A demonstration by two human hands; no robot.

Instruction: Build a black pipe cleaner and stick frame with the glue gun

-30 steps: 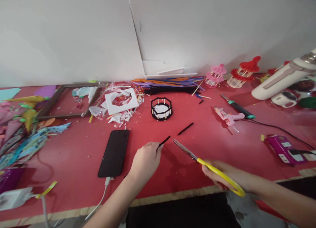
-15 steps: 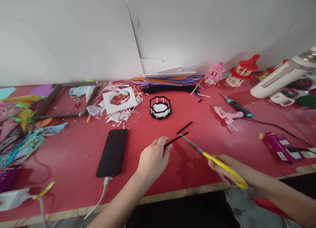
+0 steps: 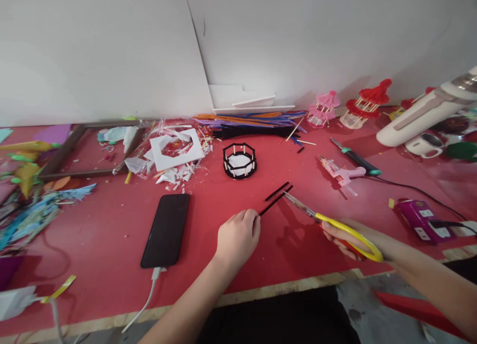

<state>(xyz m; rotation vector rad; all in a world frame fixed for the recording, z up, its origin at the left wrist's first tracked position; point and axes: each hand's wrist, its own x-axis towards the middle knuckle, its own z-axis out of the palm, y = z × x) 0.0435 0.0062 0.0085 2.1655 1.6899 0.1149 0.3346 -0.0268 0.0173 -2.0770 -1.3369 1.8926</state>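
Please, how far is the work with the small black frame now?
The black frame already looks joined together, and a loose strip lies nearby. The left hand holds a second strip, with the scissors in the right hand at its far end. Probably left: this cut, perhaps a roof like the red model's.

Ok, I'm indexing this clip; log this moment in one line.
left hand: holds black strip | right hand: scissors, tips at strip's far end | beyond: black many-sided frame
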